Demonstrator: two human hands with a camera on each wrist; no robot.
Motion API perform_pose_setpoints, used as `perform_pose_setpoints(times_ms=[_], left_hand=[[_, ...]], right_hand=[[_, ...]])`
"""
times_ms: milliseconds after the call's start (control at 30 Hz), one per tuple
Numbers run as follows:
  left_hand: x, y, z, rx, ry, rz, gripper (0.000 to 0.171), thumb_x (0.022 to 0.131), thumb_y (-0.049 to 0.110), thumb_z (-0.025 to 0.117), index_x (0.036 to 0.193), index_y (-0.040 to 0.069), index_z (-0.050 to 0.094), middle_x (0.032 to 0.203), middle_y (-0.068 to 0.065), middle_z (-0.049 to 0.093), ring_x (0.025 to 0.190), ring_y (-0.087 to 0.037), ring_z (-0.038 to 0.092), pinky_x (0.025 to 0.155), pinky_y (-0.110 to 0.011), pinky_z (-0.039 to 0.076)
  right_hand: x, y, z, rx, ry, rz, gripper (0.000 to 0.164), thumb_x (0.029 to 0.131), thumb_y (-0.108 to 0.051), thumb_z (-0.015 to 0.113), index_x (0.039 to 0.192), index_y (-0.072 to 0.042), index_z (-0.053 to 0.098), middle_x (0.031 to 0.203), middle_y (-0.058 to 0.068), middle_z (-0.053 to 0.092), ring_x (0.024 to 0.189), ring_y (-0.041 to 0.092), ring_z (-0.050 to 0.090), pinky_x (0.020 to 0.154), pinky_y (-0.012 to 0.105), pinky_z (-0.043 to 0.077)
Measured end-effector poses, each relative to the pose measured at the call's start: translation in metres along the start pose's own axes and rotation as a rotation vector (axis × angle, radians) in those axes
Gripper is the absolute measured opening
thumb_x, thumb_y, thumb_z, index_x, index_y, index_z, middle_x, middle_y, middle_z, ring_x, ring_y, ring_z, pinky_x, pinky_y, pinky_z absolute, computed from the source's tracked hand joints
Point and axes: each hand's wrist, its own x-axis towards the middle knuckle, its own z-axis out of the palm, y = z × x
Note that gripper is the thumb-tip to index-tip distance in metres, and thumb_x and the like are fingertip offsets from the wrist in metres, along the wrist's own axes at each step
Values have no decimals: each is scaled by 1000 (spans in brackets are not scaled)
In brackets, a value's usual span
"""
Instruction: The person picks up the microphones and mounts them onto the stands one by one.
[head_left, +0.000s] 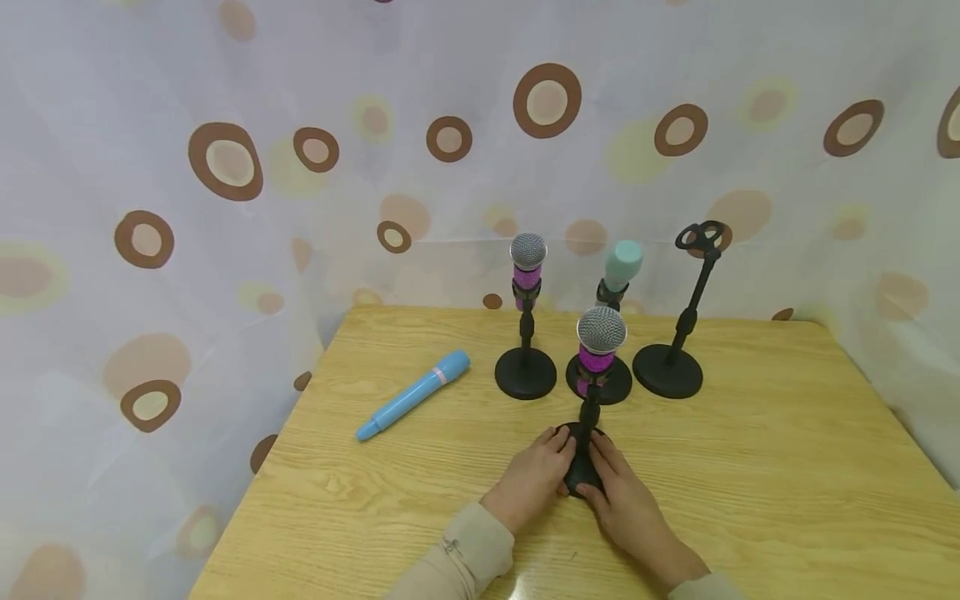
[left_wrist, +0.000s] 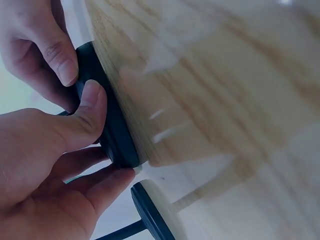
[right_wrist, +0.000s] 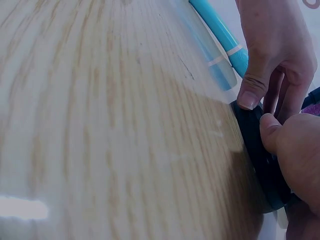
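Observation:
A black desktop microphone stand point(head_left: 590, 412) stands at the table's front middle, bearing a microphone point(head_left: 602, 331) with a silver mesh head and purple body. My left hand point(head_left: 531, 477) grips the left side of its round base, and my right hand point(head_left: 628, 510) grips the right side. In the left wrist view, thumbs lie on the rim of the black base point(left_wrist: 119, 135), with left fingers curled at its edge. The right wrist view shows both thumbs on the same base point(right_wrist: 256, 155); part of the right hand is cut off by the frame.
Behind stand a second stand with a purple microphone point(head_left: 528, 252), one with a mint-green microphone point(head_left: 622, 265), and a stand with a bare clip point(head_left: 699, 292). A light-blue microphone point(head_left: 412, 397) lies at left on the wooden table point(head_left: 787, 467). A patterned curtain point(head_left: 480, 83) hangs behind.

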Motion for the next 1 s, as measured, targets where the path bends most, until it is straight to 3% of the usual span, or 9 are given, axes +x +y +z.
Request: perform_pose_setpoints(times_ms=[400,667,1000], left_hand=[[6,4,-2,54,-18,-12,68,84,40,71,143,13,53,147,-4,53,132,-19,54,95,-19,53],[6,7,0,87,-48,-4,69,85,43,70,144,14,52,148,-3,52,133,-18,53,97,-18,52],[9,11,2,-57,-13,-23,68,88,40,66,146,11,49,150,-7,49,137,-24,50,98,-24,53]], right_hand=[[1,6,-1,-14,25,-41,64,91,-16,71,142,12,43,153,25,38,138,43,43,105,53,45],[-1,6,-4,6,-35,10,64,92,-19,70,144,9,43,155,22,37,140,41,41,107,53,43],[3,12,-17,27,-61,22,59,93,-15,68,142,10,45,152,26,39,138,44,43,106,55,44]])
